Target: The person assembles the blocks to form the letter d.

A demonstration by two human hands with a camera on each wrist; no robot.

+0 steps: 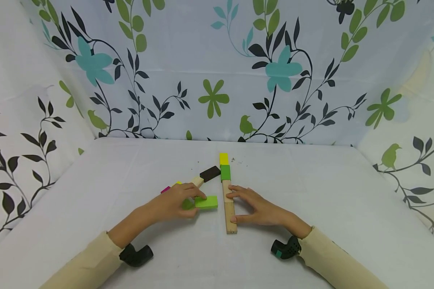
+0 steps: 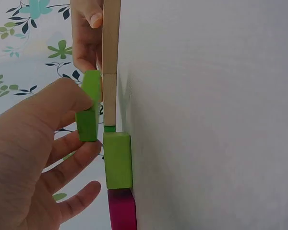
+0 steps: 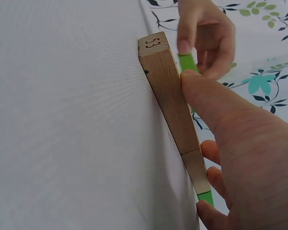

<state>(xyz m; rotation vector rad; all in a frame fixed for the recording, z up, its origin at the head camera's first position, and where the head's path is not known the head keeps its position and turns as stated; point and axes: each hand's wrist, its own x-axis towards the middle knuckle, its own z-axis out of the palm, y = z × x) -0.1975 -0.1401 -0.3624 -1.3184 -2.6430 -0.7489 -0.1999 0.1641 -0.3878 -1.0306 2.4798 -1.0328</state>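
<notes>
In the head view my left hand [image 1: 177,200] pinches a lime green block [image 1: 207,202] between thumb and fingers, raised off the table. Below it, a second lime green block [image 2: 118,160] lies on the table in the left wrist view, end to end with a magenta block [image 2: 123,209]. My right hand [image 1: 258,206] rests its thumb and fingertips along a row of plain wooden blocks, touching the nearer wooden block [image 1: 230,218] and the farther wooden block [image 1: 227,190]. The nearer one bears the number 53 on its end in the right wrist view.
Beyond the plain blocks, the row continues with a green block [image 1: 226,172] and a yellow block [image 1: 224,159]. A dark brown block [image 1: 210,174] angles off left, followed by a pale block [image 1: 198,182] and others partly behind my left hand. Patterned cloth [image 1: 209,72] hangs behind the white table [image 1: 311,180].
</notes>
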